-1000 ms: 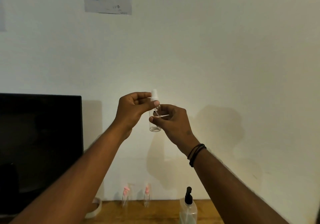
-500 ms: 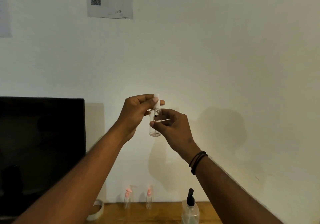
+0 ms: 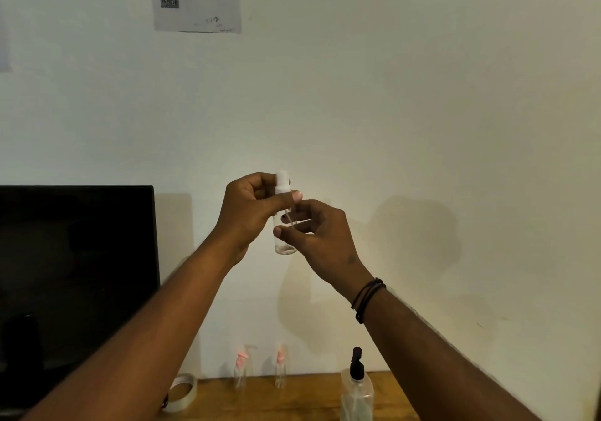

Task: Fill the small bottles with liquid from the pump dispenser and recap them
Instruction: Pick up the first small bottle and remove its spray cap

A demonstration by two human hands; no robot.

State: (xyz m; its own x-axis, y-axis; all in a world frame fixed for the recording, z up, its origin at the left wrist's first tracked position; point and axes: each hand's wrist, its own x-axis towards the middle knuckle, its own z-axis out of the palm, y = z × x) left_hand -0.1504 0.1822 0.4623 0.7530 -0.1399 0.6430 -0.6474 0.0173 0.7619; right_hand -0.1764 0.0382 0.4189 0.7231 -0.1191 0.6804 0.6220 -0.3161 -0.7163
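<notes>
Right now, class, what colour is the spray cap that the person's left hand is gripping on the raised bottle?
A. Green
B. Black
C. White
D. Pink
C: the left hand pinches a white spray cap on top of the small clear bottle that the right hand holds below it.

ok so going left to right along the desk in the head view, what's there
monitor → tape roll → pink-capped bottle → second pink-capped bottle → pump dispenser
</notes>
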